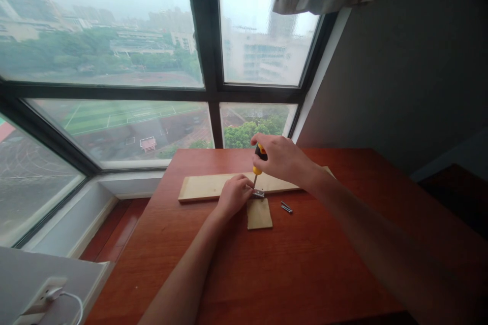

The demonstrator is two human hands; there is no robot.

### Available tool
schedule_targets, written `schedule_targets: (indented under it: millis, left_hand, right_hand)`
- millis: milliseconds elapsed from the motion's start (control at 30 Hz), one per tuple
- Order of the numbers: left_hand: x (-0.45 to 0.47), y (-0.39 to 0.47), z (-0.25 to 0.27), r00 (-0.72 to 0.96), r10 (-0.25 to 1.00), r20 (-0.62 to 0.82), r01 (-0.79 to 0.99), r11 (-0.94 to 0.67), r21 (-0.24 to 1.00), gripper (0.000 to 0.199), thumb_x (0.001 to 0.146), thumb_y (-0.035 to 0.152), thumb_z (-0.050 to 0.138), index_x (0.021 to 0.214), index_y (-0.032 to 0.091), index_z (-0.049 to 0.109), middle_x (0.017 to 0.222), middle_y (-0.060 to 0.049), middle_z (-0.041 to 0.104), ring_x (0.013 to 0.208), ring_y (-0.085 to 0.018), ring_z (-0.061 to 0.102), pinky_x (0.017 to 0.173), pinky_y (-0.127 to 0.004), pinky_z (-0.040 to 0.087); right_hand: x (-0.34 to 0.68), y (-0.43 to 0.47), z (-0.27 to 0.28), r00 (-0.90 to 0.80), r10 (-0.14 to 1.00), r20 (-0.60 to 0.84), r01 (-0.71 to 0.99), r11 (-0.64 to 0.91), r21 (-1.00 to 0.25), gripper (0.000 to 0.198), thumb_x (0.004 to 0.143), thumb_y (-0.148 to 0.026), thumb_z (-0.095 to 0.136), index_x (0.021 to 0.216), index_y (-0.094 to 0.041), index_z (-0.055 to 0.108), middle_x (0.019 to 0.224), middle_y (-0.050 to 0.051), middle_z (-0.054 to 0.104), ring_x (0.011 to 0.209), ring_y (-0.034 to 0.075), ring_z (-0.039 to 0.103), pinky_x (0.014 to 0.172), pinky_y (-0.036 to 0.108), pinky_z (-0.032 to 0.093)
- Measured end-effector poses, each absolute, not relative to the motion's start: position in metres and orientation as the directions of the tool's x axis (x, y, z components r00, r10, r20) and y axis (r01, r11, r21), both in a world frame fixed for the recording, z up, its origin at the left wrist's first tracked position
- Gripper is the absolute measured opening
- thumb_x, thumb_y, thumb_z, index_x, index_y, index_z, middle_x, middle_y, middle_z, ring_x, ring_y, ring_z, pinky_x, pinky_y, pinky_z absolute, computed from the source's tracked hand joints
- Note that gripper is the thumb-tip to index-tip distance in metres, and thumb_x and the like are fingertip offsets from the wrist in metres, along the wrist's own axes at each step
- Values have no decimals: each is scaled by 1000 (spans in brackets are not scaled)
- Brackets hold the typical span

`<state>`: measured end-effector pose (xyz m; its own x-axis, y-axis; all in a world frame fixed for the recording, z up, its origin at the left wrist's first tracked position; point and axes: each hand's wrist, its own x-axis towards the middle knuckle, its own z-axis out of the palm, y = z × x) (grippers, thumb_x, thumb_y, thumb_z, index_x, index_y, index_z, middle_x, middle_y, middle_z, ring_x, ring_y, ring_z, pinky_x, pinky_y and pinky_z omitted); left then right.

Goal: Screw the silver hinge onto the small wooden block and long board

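My right hand [280, 155] is wrapped round the handle of a screwdriver [258, 169] with a yellow and black grip. The screwdriver stands nearly upright, its shaft slanting down to a small metal hinge [259, 193]. At the hinge's left end, my left hand [235, 194] is closed, fingertips pinched against it; whether a screw is between them is hidden. The hinge lies where a long pale wooden board [204, 186] meets a small square wooden piece [260, 215]. Part of the board is behind my hands.
Several loose screws [286, 207] lie on the reddish-brown table [305, 264], right of the square piece. Behind the table's far edge is a large window with a dark frame [152, 92]. A plugged-in white cable [72, 295] is at lower left.
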<state>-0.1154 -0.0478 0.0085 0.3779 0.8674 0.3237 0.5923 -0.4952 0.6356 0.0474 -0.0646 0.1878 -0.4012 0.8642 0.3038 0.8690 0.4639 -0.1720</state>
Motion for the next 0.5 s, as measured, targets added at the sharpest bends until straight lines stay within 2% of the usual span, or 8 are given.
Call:
schedule_targets:
  millis: [167,267,367,433,500]
  left_hand:
    - [-116,-48,10,412,855,314,579,-512,635,7,80,17,63,80,20,69,88,-3,64,80,-16,59,75,-26,45]
    - [-117,-47,12,425,853,302,585,-513,628,8,80,17,62,80,20,70,89,-4,64,81,-16,59,76,-27,45]
    - [-118,-47,12,431,852,297,592,-516,619,8,79,17,63,80,20,70,88,-4,64,80,-16,59,76,-27,45]
    - [-118,-47,11,436,848,302,595,-523,610,8,79,17,63,80,20,70,87,-4,64,80,-16,59,75,-26,45]
    - [-118,-46,10,437,844,312,595,-531,603,7,80,17,63,80,20,69,88,-3,64,79,-15,59,75,-26,45]
  right_hand:
    - [55,-61,185,-459,838,296,801,534,-270,28,77,-19,55,104,-23,57,94,2,67,79,17,60,67,27,40]
    - [55,-62,184,-427,844,325,826,510,-239,20,83,-27,53,102,-22,58,95,3,66,78,17,59,65,27,38]
    - [53,-62,184,-369,861,348,879,445,-169,25,90,-42,50,100,-21,58,89,4,66,74,18,59,61,29,35]
    - [52,-61,184,-361,866,344,888,432,-156,25,91,-43,49,98,-21,58,83,4,66,72,18,58,60,29,34]
    - [53,-60,183,-370,862,346,877,447,-176,18,89,-35,51,97,-21,58,85,3,66,74,18,58,62,28,35]
